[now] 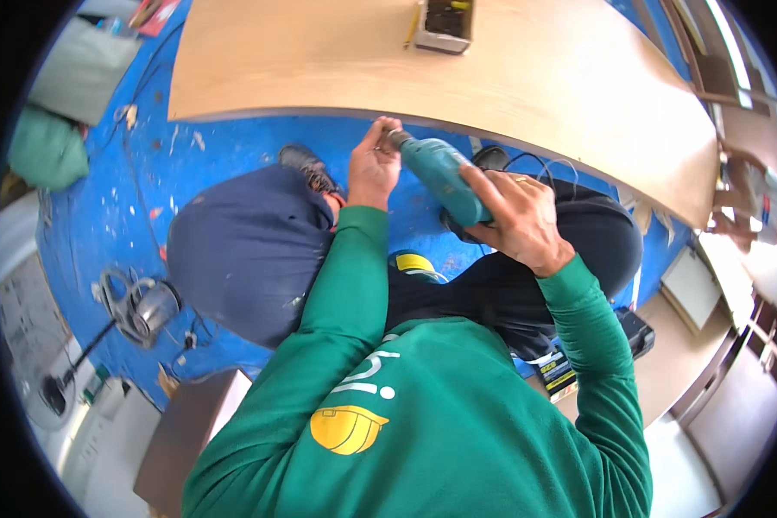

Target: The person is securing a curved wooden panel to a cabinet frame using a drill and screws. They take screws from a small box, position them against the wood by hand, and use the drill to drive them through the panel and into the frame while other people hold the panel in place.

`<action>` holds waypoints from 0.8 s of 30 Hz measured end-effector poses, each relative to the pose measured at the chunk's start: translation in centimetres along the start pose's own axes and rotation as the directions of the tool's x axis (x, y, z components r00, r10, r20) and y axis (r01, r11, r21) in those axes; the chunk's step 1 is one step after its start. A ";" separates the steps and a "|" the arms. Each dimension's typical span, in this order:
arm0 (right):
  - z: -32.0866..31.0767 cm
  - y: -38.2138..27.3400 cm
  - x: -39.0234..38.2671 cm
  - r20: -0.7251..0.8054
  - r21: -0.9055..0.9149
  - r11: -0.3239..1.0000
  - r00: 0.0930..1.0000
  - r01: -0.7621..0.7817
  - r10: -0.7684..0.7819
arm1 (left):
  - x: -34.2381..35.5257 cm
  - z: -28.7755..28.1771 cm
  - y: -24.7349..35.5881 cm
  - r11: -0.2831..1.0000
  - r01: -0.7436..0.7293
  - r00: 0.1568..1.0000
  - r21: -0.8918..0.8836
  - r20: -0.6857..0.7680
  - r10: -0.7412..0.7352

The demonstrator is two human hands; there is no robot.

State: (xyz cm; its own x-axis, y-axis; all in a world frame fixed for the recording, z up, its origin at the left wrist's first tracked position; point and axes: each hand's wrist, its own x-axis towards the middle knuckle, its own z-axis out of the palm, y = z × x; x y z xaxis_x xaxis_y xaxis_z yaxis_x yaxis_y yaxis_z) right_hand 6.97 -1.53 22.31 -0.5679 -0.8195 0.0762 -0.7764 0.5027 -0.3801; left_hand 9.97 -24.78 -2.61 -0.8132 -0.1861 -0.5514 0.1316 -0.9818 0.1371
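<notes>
Drill (440,177), teal body, lies diag. w/ long axis running from right hand (518,220) up-left to its chuck, nose just under the near edge of the wood panel (457,78). Right hand's grip is wrapped round the rear/handle; left hand (373,164) pinches at the chuck tip, so left is nearer the working end. Blue floor (104,216) below.

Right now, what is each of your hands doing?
Left hand: closed at the front tip of the teal power drill.
Right hand: closed around the drill's rear grip.
</notes>
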 end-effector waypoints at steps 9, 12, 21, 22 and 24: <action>0.4 -0.4 2.0 -0.110 0.131 0.981 0.981 -0.145 0.160 | -0.2 4.1 -1.5 0.962 -0.069 0.994 -0.264 -0.103 0.043; 0.3 -0.9 2.0 -0.041 0.175 0.949 0.961 -0.264 0.275 | -0.5 5.0 -0.9 0.952 -0.074 0.991 -0.296 -0.130 0.037; 0.5 -1.6 2.8 -0.059 0.226 0.930 0.949 -0.290 0.310 | -0.8 4.8 -0.1 0.952 -0.050 0.998 -0.301 -0.062 0.033; 0.4 -1.6 2.7 -0.053 0.209 0.936 0.953 -0.282 0.298 | -0.7 4.8 -0.1 0.955 -0.053 0.997 -0.292 -0.073 0.033; 0.1 -1.4 2.9 -0.041 0.174 0.951 0.963 -0.255 0.266 | -0.6 4.1 -0.1 0.974 -0.044 0.998 -0.223 -0.043 0.036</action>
State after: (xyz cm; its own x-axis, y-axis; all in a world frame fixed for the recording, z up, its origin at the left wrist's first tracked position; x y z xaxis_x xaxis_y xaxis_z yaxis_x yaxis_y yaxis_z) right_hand 6.40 -4.63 22.95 -0.7648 -0.6442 0.0098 -0.5456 0.6395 -0.5416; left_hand 8.15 -24.41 1.12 -0.7830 -0.2225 -0.5809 0.2905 -0.9565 -0.0253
